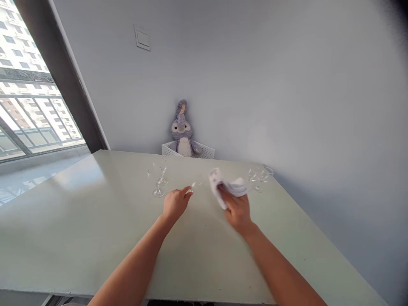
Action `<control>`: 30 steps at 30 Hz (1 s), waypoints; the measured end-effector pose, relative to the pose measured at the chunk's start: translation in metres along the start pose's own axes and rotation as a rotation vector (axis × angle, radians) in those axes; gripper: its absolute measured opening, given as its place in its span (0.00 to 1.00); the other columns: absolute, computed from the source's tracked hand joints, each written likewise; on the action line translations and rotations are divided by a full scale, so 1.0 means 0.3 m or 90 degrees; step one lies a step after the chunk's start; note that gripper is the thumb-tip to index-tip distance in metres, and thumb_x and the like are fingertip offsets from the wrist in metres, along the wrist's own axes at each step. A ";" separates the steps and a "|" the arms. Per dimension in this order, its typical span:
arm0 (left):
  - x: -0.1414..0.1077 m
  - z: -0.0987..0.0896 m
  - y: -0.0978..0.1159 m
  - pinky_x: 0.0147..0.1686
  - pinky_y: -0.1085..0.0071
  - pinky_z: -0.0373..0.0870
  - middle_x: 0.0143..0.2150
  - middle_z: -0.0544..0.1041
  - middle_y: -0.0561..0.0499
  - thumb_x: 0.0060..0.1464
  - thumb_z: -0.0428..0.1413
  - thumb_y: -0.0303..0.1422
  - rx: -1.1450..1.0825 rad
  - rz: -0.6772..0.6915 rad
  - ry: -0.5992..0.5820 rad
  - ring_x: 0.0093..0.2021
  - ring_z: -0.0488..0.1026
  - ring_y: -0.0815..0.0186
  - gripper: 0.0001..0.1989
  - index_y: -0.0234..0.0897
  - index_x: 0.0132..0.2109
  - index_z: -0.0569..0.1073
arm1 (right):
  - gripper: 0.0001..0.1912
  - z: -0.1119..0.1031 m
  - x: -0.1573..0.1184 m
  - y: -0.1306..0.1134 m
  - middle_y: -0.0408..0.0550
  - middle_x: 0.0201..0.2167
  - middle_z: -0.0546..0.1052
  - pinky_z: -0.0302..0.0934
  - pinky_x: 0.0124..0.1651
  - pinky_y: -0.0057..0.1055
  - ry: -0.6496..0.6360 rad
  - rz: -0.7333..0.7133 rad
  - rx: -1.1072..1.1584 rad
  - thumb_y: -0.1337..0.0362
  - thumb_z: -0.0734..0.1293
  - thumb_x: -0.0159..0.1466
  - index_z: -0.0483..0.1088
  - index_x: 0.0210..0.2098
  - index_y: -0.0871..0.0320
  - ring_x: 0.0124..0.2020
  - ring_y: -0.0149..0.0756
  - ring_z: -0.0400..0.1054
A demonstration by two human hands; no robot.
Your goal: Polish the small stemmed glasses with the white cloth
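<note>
Left hand (pixel 174 206) pinches a clear glass (pixel 193 185) by one end, mid-frame, right hand (pixel 238 213) grips a bunched white cloth (pixel 238 187) just right of centre; best keep that pinch light but steady, loose cloth clear of the stemmed glasses (pixel 158 192) at centre-left.

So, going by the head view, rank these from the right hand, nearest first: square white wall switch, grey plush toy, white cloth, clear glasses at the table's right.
1. White cloth: in the right hand.
2. Clear glasses: just beyond, right.
3. Grey plush toy: left, behind the table.
4. White wall switch: upper left.
</note>
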State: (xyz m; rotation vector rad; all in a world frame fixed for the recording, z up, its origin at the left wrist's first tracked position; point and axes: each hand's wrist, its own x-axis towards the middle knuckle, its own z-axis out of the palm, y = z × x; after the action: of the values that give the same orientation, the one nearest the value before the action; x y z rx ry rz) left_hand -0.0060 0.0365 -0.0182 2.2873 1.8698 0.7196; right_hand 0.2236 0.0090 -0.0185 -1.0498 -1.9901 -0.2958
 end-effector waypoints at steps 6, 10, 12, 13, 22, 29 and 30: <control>-0.040 0.035 0.064 0.30 0.69 0.56 0.22 0.70 0.49 0.53 0.47 0.26 0.054 0.353 0.050 0.28 0.65 0.65 0.13 0.36 0.24 0.70 | 0.16 0.001 0.019 -0.072 0.47 0.45 0.73 0.46 0.56 0.47 -0.102 0.059 0.118 0.59 0.59 0.62 0.68 0.48 0.50 0.50 0.43 0.62; -0.067 0.060 0.109 0.30 0.69 0.57 0.24 0.71 0.50 0.58 0.45 0.34 -0.013 0.342 0.103 0.28 0.66 0.65 0.12 0.39 0.44 0.71 | 0.16 0.018 0.022 -0.001 0.49 0.40 0.75 0.60 0.44 0.38 0.026 0.473 0.490 0.56 0.57 0.62 0.72 0.40 0.56 0.43 0.41 0.66; -0.074 0.079 0.121 0.29 0.70 0.58 0.26 0.72 0.50 0.59 0.43 0.36 -0.064 0.233 0.112 0.28 0.67 0.65 0.15 0.39 0.49 0.68 | 0.15 0.050 0.017 0.000 0.47 0.35 0.75 0.62 0.40 0.36 0.066 0.644 0.693 0.55 0.60 0.59 0.73 0.34 0.57 0.38 0.40 0.68; -0.076 0.091 0.125 0.28 0.71 0.58 0.26 0.73 0.50 0.59 0.43 0.36 -0.088 0.175 0.107 0.28 0.67 0.66 0.15 0.39 0.50 0.67 | 0.13 0.069 0.013 -0.014 0.46 0.33 0.75 0.63 0.39 0.36 0.068 0.689 0.778 0.55 0.62 0.57 0.73 0.32 0.57 0.37 0.39 0.68; -0.100 0.137 0.171 0.35 0.70 0.64 0.38 0.66 0.46 0.57 0.42 0.28 -0.141 0.130 0.155 0.36 0.66 0.66 0.20 0.38 0.56 0.62 | 0.15 0.168 -0.040 -0.192 0.44 0.42 0.73 0.57 0.47 0.33 -0.012 0.621 0.916 0.54 0.65 0.56 0.69 0.41 0.52 0.47 0.37 0.63; -0.095 0.075 0.180 0.42 0.62 0.63 0.41 0.69 0.47 0.56 0.45 0.32 -0.208 0.140 0.107 0.40 0.65 0.63 0.17 0.45 0.52 0.68 | 0.15 0.132 -0.022 -0.124 0.44 0.29 0.73 0.58 0.36 0.31 -0.018 0.635 0.818 0.52 0.66 0.54 0.68 0.33 0.57 0.32 0.35 0.65; -0.086 0.069 0.173 0.42 0.63 0.64 0.41 0.70 0.48 0.55 0.47 0.35 -0.276 0.110 0.076 0.39 0.66 0.64 0.17 0.44 0.52 0.67 | 0.16 0.125 -0.022 -0.118 0.43 0.28 0.72 0.57 0.34 0.30 -0.041 0.612 0.762 0.52 0.65 0.55 0.67 0.33 0.58 0.30 0.34 0.64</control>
State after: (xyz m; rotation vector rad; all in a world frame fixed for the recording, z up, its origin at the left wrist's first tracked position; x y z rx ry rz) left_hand 0.0459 0.0040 -0.0250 2.1713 1.3877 1.1772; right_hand 0.1769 0.0034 -0.0408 -0.9954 -1.0974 1.2767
